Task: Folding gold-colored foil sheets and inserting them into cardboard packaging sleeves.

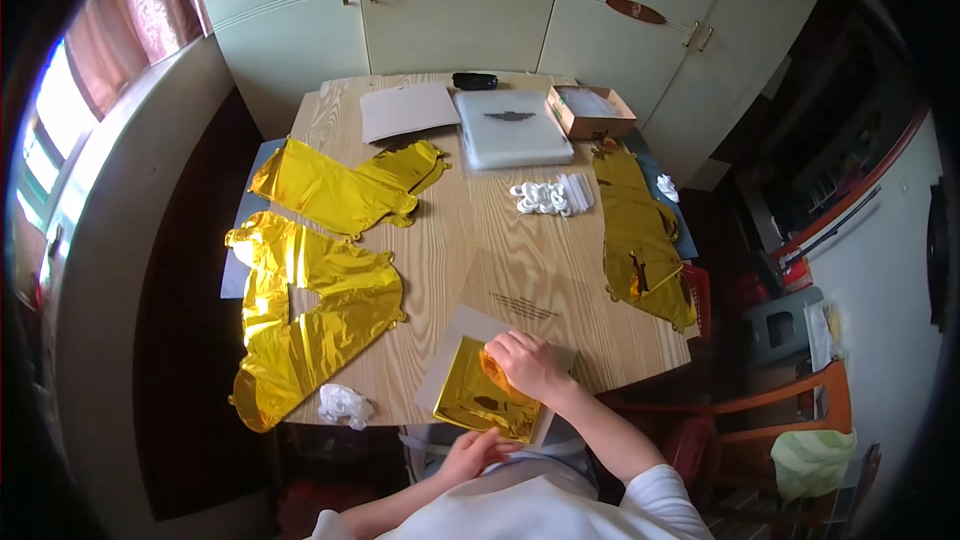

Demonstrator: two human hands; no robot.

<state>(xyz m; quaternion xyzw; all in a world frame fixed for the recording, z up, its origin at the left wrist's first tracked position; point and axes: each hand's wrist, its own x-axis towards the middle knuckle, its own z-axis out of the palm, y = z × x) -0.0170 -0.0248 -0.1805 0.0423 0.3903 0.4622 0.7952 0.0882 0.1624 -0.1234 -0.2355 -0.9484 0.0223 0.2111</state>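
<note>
A folded gold foil balloon (468, 380) lies on a grey card (440, 365) at the table's near edge. My right hand (527, 362) rests on its upper right part, fingers curled around a bunched, orange-tinted bit of the foil. At the near edge, my left hand (478, 452) has its fingertips closed against the foil; its palm side is hidden. A clear plastic bag (515, 295) with printing lies just beyond the card.
Flat gold foil balloons (330, 185) spread over the left side, another (640, 230) on the right. Behind stand a grey card stack (408, 112), a clear bag stack (515, 145), an open carton (592, 125) and white ribbon bundles (542, 198). Crumpled white plastic (345, 406) sits near left.
</note>
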